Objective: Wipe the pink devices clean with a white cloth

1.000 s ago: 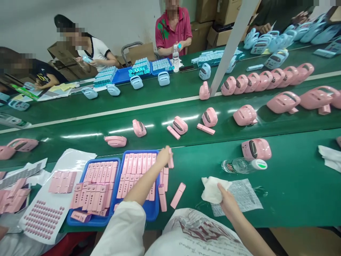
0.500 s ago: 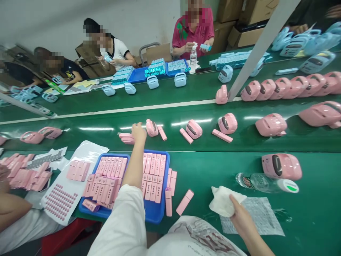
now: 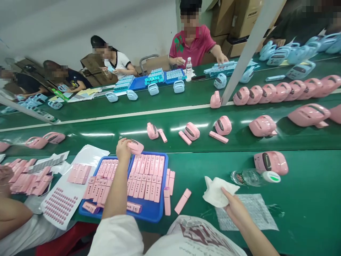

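My left hand [image 3: 123,149] is closed on a pink plastic housing [image 3: 136,147], held in the air just above the back rim of a blue tray [image 3: 160,215]. Rows of pink rectangular pieces [image 3: 144,185] with small dark marks fill much of the tray; my forearm hides some. My right hand [image 3: 234,203] grips a crumpled white cloth [image 3: 218,192] over the green table. Below the cloth lies a translucent plastic sheet [image 3: 257,213]. Beside the tray's right edge are several loose pink pieces [image 3: 183,201].
More pink housings [image 3: 192,131] stand along the green belt [image 3: 106,137]. A clear bottle [image 3: 249,177] lies at right near a larger-looking pink housing [image 3: 277,163]. To the left is a white sheet with pink stickers [image 3: 59,206], near another person's arm [image 3: 13,213]. People work opposite with blue pieces.
My left hand has lifted the pink housing off the belt and brought it toward me and above the tray. The co-worker in the red shirt has reached toward the blue pieces.
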Action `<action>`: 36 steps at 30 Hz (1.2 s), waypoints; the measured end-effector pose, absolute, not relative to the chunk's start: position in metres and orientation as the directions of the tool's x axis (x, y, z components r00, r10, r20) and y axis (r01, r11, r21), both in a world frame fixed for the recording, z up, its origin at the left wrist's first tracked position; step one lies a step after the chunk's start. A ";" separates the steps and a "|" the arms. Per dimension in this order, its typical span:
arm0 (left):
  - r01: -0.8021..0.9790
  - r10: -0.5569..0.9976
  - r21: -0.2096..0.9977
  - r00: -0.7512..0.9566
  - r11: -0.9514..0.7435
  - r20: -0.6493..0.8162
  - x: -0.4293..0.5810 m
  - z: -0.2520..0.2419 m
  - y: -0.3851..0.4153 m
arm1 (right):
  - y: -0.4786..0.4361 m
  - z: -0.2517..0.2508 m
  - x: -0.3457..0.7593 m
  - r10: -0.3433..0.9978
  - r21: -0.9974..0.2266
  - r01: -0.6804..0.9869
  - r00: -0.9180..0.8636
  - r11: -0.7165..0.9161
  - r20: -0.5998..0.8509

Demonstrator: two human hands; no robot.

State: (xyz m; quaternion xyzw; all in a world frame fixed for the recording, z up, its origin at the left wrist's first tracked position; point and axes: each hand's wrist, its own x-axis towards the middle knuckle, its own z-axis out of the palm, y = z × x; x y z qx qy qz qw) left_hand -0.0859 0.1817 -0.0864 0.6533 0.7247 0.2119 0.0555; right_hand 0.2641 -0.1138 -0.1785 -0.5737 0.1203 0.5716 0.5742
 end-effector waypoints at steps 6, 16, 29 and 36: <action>0.444 0.914 0.812 0.042 -0.379 0.404 -0.025 -0.088 0.067 | -0.087 -0.161 0.224 0.782 -0.812 -0.476 0.337 -0.339 -0.524; -0.128 0.935 0.943 0.139 -0.308 0.325 0.064 -0.057 -0.029 | -0.099 -0.088 0.199 0.794 -0.702 0.392 -0.152 0.595 0.589; -0.325 0.941 0.922 0.186 -0.212 0.283 0.076 -0.028 -0.056 | -0.136 -0.064 0.213 0.938 -0.945 -0.010 0.119 0.328 0.324; -0.413 0.953 0.911 0.275 -0.005 0.130 0.088 -0.004 -0.062 | -0.145 -0.025 0.216 0.999 -0.781 -0.624 -0.014 0.027 0.046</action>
